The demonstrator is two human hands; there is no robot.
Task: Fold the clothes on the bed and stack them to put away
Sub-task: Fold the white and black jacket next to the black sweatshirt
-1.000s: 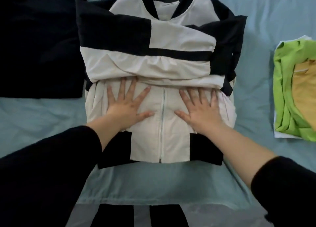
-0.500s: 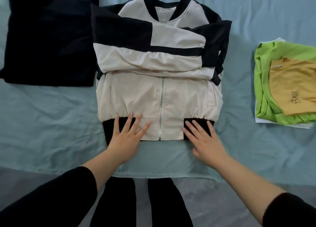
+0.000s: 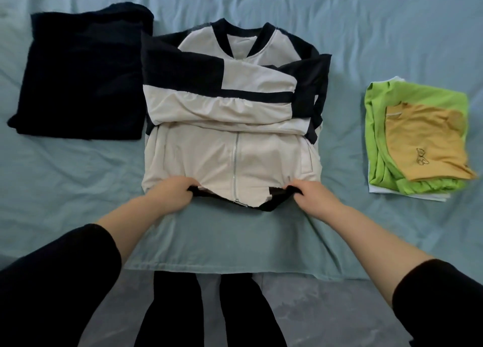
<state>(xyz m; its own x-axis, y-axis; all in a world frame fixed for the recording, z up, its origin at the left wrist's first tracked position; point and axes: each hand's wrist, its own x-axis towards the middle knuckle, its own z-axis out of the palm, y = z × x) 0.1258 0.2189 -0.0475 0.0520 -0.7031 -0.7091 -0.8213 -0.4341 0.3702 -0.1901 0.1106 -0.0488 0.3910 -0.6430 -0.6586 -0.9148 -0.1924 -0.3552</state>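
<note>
Cream-and-black jacket (image 3: 230, 150) lies flat on the bed (image 3: 366, 33), sleeves (image 3: 222, 106) crossed over its chest. Both the left hand (image 3: 170, 195) and right hand (image 3: 313, 197) pinch the black hem (image 3: 269, 205), fingers curled round it; thumbs seem tucked beneath. Lift both corners evenly and lay the hem level at the collar (image 3: 243, 35).

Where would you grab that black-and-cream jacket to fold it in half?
By the black hem band, from the near edge, one hand either side of the zipper, as the left hand and right hand do. The sleeves lie folded across the chest, leaving the hem free.
</note>
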